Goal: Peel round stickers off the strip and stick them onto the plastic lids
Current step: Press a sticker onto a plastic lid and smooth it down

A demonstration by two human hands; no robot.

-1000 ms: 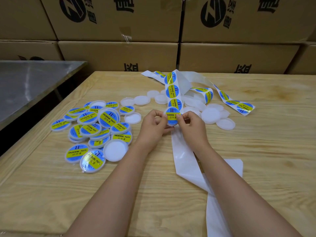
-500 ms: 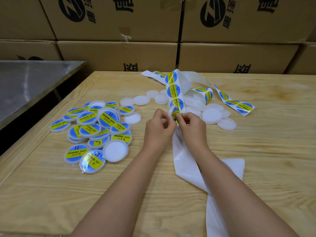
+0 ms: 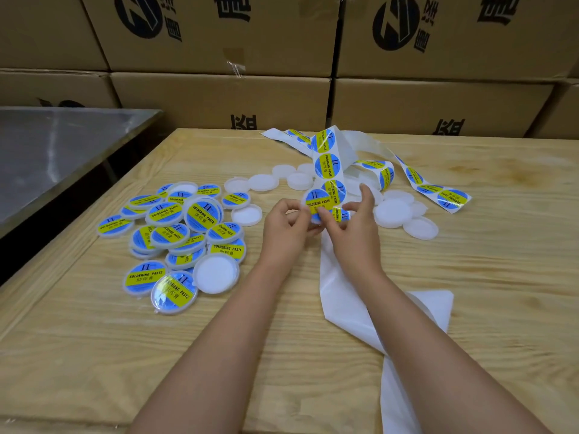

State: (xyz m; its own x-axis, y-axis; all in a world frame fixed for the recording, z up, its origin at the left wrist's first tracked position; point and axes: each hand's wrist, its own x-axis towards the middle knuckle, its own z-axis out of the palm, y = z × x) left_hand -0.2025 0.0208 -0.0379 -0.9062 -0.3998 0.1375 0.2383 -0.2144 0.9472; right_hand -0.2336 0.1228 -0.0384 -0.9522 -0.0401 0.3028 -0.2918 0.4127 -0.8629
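Sticker (image 3: 316,200) pinched by left hand (image 3: 286,230), strip (image 3: 327,166) gripped by right hand (image 3: 355,236); bare lids (image 3: 393,213) lie just beside the right hand.

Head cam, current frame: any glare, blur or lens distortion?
Head view: glare streaks on the glossy blue-and-yellow sticker strip; motion blur on fingers of the right hand; wide-angle bowing of the brown cardboard boxes; pale wooden table evenly lit, shadows soft.

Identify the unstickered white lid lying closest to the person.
The bare lid at the near edge of the stickered pile, touching the nearest stickered lids. Every other bare lid lies farther back.
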